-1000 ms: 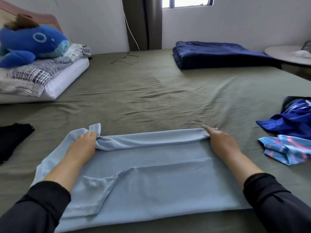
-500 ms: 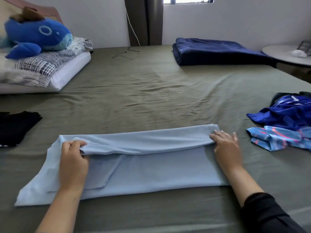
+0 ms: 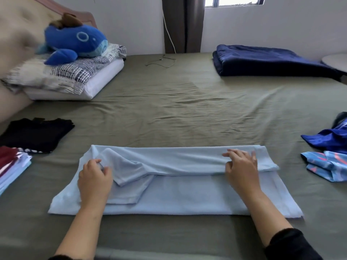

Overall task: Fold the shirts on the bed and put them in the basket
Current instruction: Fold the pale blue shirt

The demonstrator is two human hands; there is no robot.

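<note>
A light blue shirt (image 3: 187, 196) lies flat on the olive bed sheet (image 3: 187, 113), its far long edge folded toward me into a band. My left hand (image 3: 93, 177) pinches the folded cloth near the sleeve at the shirt's left end. My right hand (image 3: 241, 166) pinches the folded band near its right end, fingers curled over the fold. A black shirt (image 3: 35, 134) lies at the left. A blue shirt (image 3: 330, 139) and a patterned blue-pink one (image 3: 328, 166) lie crumpled at the right. No basket is in view.
A stack of folded clothes (image 3: 13, 166) sits at the left edge. Pillows (image 3: 71, 76) with a blue plush whale (image 3: 75, 44) lie at the back left. A folded navy blanket (image 3: 266, 61) rests at the back right, beside a round table (image 3: 336, 61).
Both hands have drawn the shirt's far edge further toward me, widening the folded band. The view has shifted, bringing the stack of folded clothes into sight at the left.
</note>
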